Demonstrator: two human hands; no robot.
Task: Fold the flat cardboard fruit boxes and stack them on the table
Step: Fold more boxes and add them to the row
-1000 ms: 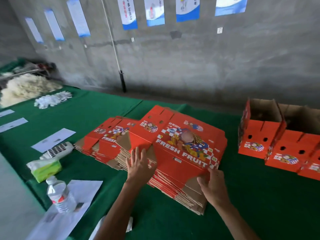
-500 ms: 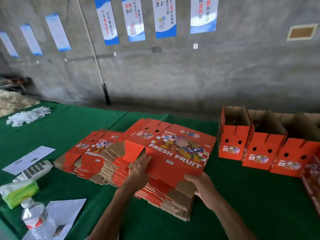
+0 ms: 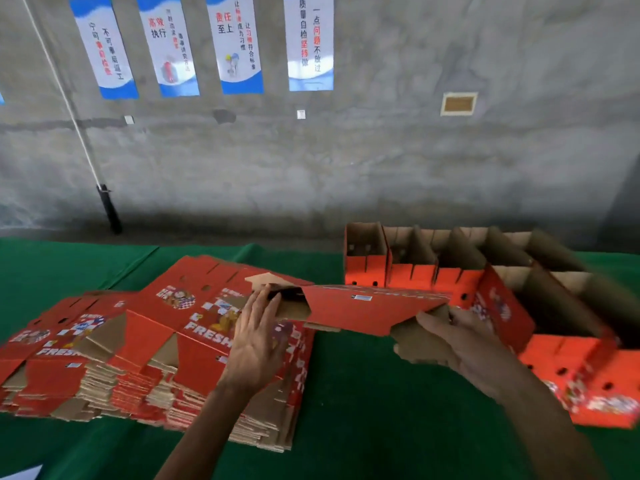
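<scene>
Two overlapping stacks of flat red "FRESH FRUIT" boxes (image 3: 138, 344) lie on the green table (image 3: 363, 403) at the left. One flat box (image 3: 367, 308) is lifted off the stack and hangs nearly level over the table's middle. My left hand (image 3: 256, 341) has straight fingers that touch this box's left end, where brown flaps show. My right hand (image 3: 460, 344) grips the brown flap at its right end, thumb on top. Several folded open-top boxes (image 3: 415, 268) stand in a row at the back right, with more of them (image 3: 575, 355) nearer at the right edge.
A grey concrete wall with blue-and-white posters (image 3: 235, 46) runs behind the table. A pole with a black handle (image 3: 109, 209) leans against the wall at the left. A white paper corner (image 3: 24, 472) shows at the bottom left.
The top flat box has been lifted off the stack and carried to the right. My right hand went with it while my left hand stays at its left end. The view has turned right and up.
</scene>
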